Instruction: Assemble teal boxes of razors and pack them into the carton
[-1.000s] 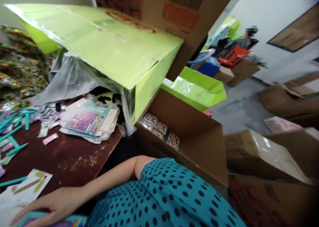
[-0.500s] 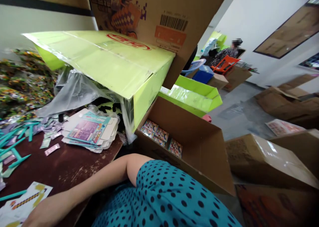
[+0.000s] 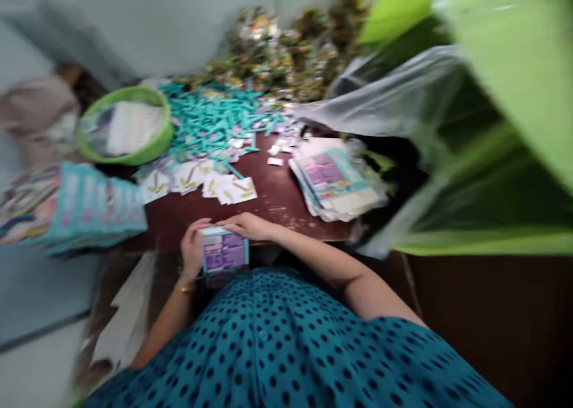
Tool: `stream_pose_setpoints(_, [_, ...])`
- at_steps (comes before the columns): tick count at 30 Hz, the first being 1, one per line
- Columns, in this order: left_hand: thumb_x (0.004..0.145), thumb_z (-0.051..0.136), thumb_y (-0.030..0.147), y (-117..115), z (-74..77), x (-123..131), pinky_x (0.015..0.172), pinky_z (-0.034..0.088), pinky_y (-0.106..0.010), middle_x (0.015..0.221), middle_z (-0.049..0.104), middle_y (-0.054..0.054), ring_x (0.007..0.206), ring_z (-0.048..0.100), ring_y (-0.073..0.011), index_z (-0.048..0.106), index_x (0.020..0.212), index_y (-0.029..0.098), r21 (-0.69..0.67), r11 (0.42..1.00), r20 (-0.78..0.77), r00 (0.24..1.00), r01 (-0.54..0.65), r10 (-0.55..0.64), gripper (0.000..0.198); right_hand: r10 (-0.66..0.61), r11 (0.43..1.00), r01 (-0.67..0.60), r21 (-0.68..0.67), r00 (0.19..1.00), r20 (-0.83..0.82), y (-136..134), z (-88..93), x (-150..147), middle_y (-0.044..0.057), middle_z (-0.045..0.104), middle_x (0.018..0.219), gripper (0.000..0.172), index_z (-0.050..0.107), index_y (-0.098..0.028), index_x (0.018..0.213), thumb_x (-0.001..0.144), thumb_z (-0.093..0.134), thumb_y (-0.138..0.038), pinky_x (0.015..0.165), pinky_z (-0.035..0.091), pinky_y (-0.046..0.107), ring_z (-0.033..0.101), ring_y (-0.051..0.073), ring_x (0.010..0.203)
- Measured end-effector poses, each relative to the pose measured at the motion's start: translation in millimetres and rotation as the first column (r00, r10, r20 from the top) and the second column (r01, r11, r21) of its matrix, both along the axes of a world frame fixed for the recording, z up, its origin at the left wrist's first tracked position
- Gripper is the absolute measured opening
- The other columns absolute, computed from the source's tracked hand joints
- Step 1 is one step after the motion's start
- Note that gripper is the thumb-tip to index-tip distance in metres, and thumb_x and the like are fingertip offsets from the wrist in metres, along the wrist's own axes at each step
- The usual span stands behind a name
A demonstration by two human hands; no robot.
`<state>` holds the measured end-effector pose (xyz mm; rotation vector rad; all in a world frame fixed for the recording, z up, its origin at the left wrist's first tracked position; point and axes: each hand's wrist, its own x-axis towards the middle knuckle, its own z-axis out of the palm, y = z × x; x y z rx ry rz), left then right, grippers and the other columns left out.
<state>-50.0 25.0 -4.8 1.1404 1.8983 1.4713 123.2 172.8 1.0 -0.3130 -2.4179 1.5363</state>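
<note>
A small teal and purple cardboard box (image 3: 225, 254) is held at the table's front edge, close to my body. My left hand (image 3: 193, 248) is wrapped round its left side, fingers at the top corner. My right hand (image 3: 248, 225) lies along its upper edge with the fingers on the top. Behind the box several printed cards (image 3: 230, 188) with yellow and green pictures are spread on the dark red table (image 3: 277, 199). A stack of flattened teal and purple boxes (image 3: 329, 172) rests to the right of my hands.
Teal plastic sticks (image 3: 210, 118) are heaped at the back, beside a green basket (image 3: 168, 130) holding white packets. Filled boxes in a row (image 3: 101, 202) stand at the left. Small bagged parts (image 3: 290, 52) pile against the wall. A lime-green carton (image 3: 528, 73) with plastic film looms at the right.
The view has swung left from the open carton and room to the table. The held box and my left hand have come into sight; my right hand is now at the box.
</note>
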Motion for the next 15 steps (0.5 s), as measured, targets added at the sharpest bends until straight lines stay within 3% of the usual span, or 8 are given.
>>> stream_pose_setpoints(2, [0.088, 0.065, 0.060, -19, -9.7, -14, 0.100, 0.057, -0.049, 0.109, 0.077, -0.009, 0.107, 0.070, -0.0277, 0.072, 0.089, 0.024, -0.010, 0.999, -0.064, 0.997, -0.048, 0.048, 0.036, 0.024, 1.000, -0.024, 0.001, 0.996, -0.083, -7, -14.0, 7, 0.013, 0.064, 0.145, 0.044, 0.063, -0.018, 0.144, 0.107, 0.048, -0.037, 0.118, 0.045, 0.036, 0.060, 0.022, 0.136])
stream_pose_setpoints(7, [0.094, 0.057, 0.052, -30, -23.5, -16, 0.103, 0.056, -0.052, 0.120, 0.076, -0.007, 0.114, 0.071, -0.0276, 0.073, 0.112, 0.032, -0.073, 0.995, -0.169, 0.984, -0.064, 0.050, 0.030, -0.277, 0.959, 0.259, -0.118, 0.944, -0.182, -42, -46.3, 17, 0.012, 0.066, 0.140, 0.038, 0.070, -0.023, 0.133, 0.105, 0.052, -0.042, 0.120, 0.043, 0.044, 0.058, 0.022, 0.137])
stream_pose_setpoints(10, [0.097, 0.054, 0.051, -32, -26.7, -12, 0.096, 0.059, -0.045, 0.108, 0.078, -0.008, 0.105, 0.074, -0.0242, 0.073, 0.094, 0.029, -0.012, 0.996, -0.167, 0.982, -0.092, 0.088, 0.030, -0.290, 0.952, 0.270, -0.145, 0.946, -0.145, -55, -57.4, 12, 0.012, 0.066, 0.140, 0.036, 0.075, -0.025, 0.126, 0.104, 0.054, -0.045, 0.120, 0.043, 0.046, 0.059, 0.023, 0.135])
stream_pose_setpoints(13, [0.099, 0.054, 0.049, -28, -19.9, -16, 0.083, 0.060, -0.033, 0.094, 0.077, -0.006, 0.091, 0.074, -0.0175, 0.070, 0.084, 0.022, 0.117, 0.988, -0.161, 0.980, -0.103, 0.121, 0.035, -0.340, 0.923, 0.306, -0.233, 0.932, -0.126, -57, -48.6, 7, 0.013, 0.056, 0.152, 0.051, 0.063, -0.024, 0.142, 0.099, 0.060, -0.053, 0.119, 0.045, 0.045, 0.055, 0.025, 0.140])
stream_pose_setpoints(15, [0.102, 0.051, 0.044, -21, -5.1, -22, 0.086, 0.058, -0.031, 0.097, 0.075, -0.005, 0.094, 0.072, -0.0156, 0.068, 0.088, 0.020, 0.199, 0.969, -0.147, 0.974, -0.144, 0.174, 0.033, -0.363, 0.898, 0.310, -0.311, 0.923, -0.127, -57, -27.3, 4, 0.015, 0.057, 0.151, 0.071, 0.046, -0.022, 0.156, 0.097, 0.061, -0.058, 0.110, 0.053, 0.042, 0.060, 0.025, 0.135])
